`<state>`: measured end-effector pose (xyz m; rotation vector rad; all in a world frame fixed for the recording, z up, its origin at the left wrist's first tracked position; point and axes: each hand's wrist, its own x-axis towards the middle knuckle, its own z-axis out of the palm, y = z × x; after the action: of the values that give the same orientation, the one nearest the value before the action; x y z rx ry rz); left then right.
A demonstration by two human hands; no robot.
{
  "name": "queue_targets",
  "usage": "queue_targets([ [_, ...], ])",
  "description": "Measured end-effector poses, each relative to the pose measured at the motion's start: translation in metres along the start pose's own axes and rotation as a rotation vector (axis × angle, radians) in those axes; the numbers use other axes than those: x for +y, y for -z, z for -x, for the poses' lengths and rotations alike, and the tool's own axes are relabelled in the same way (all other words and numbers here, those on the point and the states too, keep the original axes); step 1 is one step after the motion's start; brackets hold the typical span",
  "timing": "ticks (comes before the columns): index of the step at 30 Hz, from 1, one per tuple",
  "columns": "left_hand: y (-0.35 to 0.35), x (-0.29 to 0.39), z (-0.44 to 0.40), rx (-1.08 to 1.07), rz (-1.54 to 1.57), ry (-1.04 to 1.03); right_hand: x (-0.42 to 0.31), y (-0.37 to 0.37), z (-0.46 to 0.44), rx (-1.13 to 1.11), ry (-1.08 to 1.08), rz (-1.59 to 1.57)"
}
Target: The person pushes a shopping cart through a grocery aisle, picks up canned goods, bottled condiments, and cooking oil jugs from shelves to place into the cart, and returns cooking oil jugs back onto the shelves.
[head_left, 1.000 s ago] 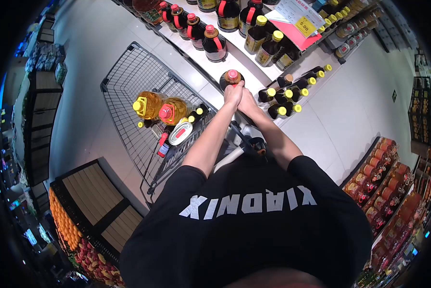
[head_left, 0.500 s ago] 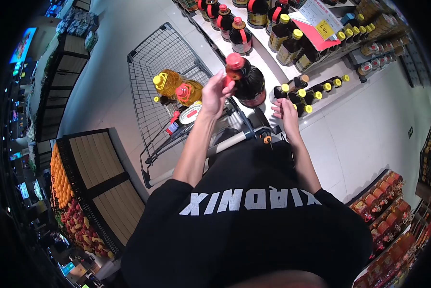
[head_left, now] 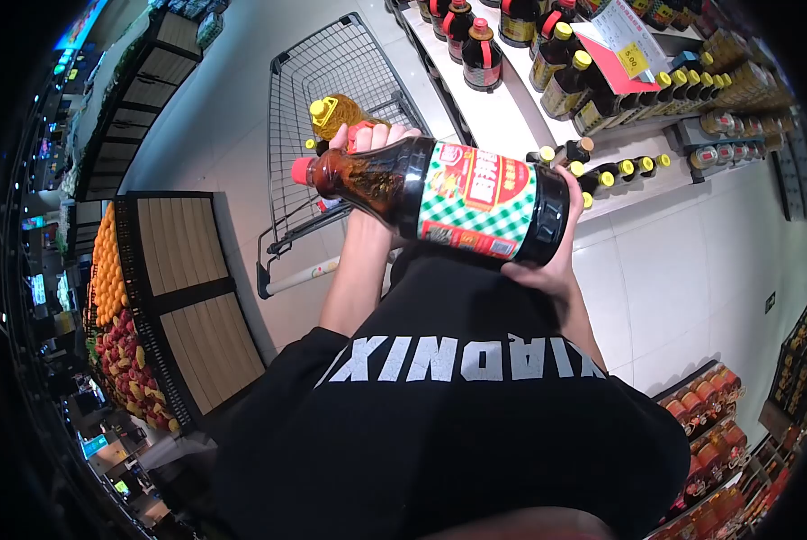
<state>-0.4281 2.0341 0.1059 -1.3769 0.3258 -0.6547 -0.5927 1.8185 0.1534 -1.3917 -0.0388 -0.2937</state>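
Note:
A large dark bottle [head_left: 480, 200] with a red cap and a green-checked, red label lies sideways in front of my chest, label facing up. My left hand [head_left: 376, 139] holds it near the neck; its fingertips show above the bottle, and the rest is partly hidden behind it. At the base end my right hand [head_left: 561, 256] is wrapped round the bottom of the bottle. Just beyond the bottle's neck, a yellow-capped oil bottle [head_left: 336, 115] lies in the cart, and other items there are mostly covered.
The wire shopping cart [head_left: 282, 108] stands ahead on the left, its handle [head_left: 304, 276] close to me. Shelves [head_left: 516, 112] with dark bottles are ahead on the right. An empty slatted stand [head_left: 183, 243] and fruit [head_left: 111, 279] are at left. Red-packed goods [head_left: 709, 396] stand at lower right.
The bottle has come up off the shelf toward my chest and turned from upright to sideways. My right hand let go of it, then took hold at its base. The view has shifted.

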Motion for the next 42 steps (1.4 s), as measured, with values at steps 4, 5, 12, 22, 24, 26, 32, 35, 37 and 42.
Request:
queue_targets([
  [4,0.01,-0.036,-0.019,-0.327,-1.38,0.025,-0.014,-0.01,0.008,-0.148,0.406,0.353],
  [5,0.01,-0.042,-0.022,-0.355,-1.35,0.075,-0.012,-0.011,0.009,-0.157,0.398,0.35],
  [12,0.008,-0.056,-0.029,-0.433,-1.37,0.13,-0.012,-0.001,0.008,-0.148,0.441,0.546],
  [22,0.028,-0.103,-0.036,-0.011,-2.884,-1.185,0.062,-0.028,-0.053,-0.162,-0.921,-1.0],
  [24,0.037,-0.107,-0.035,-0.28,-3.266,-1.172,0.039,-0.05,-0.065,-0.188,-0.803,-1.237],
  [26,0.039,-0.106,-0.025,-0.445,-3.43,-1.004,0.049,-0.043,-0.077,-0.31,-0.899,-1.458],
  [32,0.031,-0.07,0.014,-0.155,-3.68,-0.598,0.099,-0.042,-0.108,-0.134,-0.922,-0.916],
  [35,0.012,-0.041,0.02,0.242,-3.613,-0.553,0.114,-0.057,-0.139,-0.1,-1.041,-0.669],
  [37,0.005,-0.008,0.016,0.493,-3.55,-0.554,0.133,-0.07,-0.162,-0.106,-1.033,-0.547],
  [42,-0.026,0.055,-0.002,0.6,-3.241,-0.706,0.174,-0.106,-0.229,-0.197,-0.93,-0.109],
])
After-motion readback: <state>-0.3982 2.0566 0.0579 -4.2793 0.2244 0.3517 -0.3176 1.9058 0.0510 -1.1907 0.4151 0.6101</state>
